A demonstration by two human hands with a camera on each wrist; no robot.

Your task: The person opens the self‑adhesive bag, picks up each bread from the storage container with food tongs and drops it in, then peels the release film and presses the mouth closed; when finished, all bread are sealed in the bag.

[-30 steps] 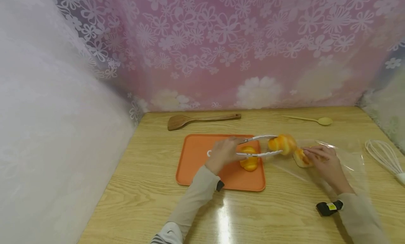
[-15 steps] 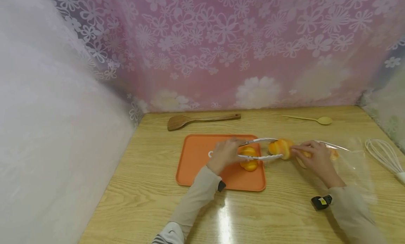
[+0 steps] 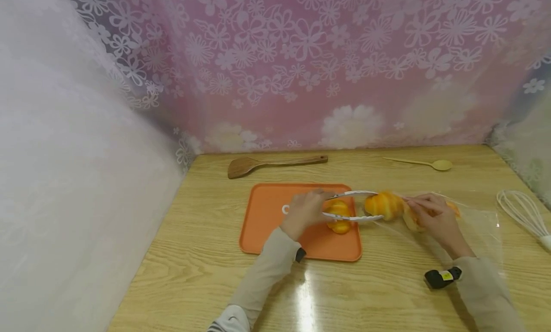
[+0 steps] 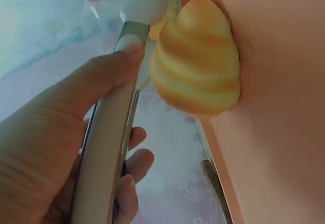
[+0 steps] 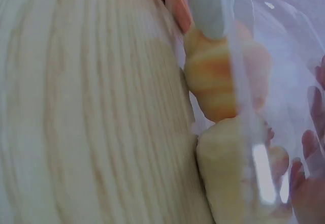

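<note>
Tongs (image 3: 354, 218) with white tips are held in my left hand (image 3: 304, 211), thumb on one arm and fingers round the other. Between the tips is a striped bread roll (image 3: 384, 206), just right of the tray. My right hand (image 3: 436, 222) pinches the edge of a clear plastic bag (image 3: 482, 236) at that roll's right end. Another, paler bread (image 5: 221, 158) lies under the film, touching the gripped roll in the right wrist view. A third roll (image 4: 198, 61) rests on the orange tray (image 3: 275, 226), beneath the tongs. How far the bag covers the gripped roll is unclear.
Along the back of the wooden table lie a wooden spatula (image 3: 275, 163) and a yellowish spoon (image 3: 439, 165). A white whisk (image 3: 521, 210) is near the right edge. Flowered cloth (image 3: 301, 83) rises behind the table.
My right hand has shifted left to the gripped roll's end, then slightly back right, drawing the bag's edge with it. The tongs and roll have dipped slightly; my left hand stays nearly still.
</note>
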